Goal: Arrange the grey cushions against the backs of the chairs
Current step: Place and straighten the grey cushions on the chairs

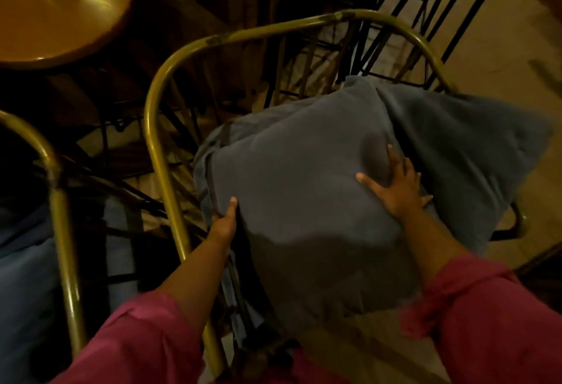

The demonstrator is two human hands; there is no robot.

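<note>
A large grey cushion [304, 201] lies inside a brass-coloured metal chair [273, 29] with a curved top rail. My left hand [225, 223] grips the cushion's left edge, thumb on top and fingers hidden behind it. My right hand [395, 184] presses flat on the cushion's front face with fingers spread, denting the fabric. A second grey cushion [474, 146] sits behind and to the right, leaning toward the chair's right side. Pink sleeves cover both forearms.
A round wooden table [54, 9] stands at the upper left. Another brass chair frame [57, 201] with blue-grey fabric [21, 277] stands at the left. Black wire chair legs [425, 3] crowd the space beyond the chair. Tan floor [501, 49] shows at the right.
</note>
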